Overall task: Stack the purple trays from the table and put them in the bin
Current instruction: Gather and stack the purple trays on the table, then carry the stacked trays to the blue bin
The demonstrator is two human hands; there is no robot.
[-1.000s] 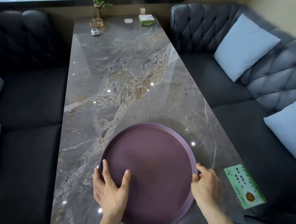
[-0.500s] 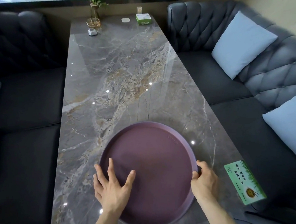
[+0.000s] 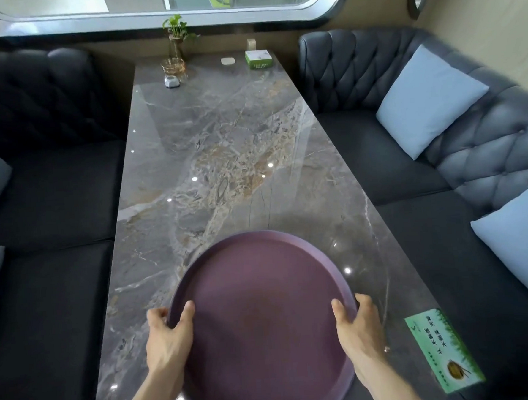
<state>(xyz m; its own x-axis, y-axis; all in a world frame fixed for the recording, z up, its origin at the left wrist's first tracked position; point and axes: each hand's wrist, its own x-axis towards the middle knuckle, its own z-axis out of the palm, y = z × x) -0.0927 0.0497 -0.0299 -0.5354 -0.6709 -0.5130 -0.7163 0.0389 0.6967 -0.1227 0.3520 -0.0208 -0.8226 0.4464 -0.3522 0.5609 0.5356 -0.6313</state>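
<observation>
Round purple tray (image 3: 263, 317) — no long axis

Round purple plastic tray (image 3: 263, 308) at near end of grey marble counter (image 3: 224, 171). Left hand (image 3: 169, 338) grips left rim, thumb on top inside. Right hand (image 3: 358, 324) grips right rim, thumb inside. Green printed card (image 3: 441, 345) at counter's near right edge. Far end: potted green plant in glass vase (image 3: 177, 41), small green box (image 3: 258, 59). Dark tufted sofas either side; pale blue cushion (image 3: 429, 100) on right.

Left grip (image 3: 167, 335) and right grip (image 3: 358, 325) clenched.
</observation>
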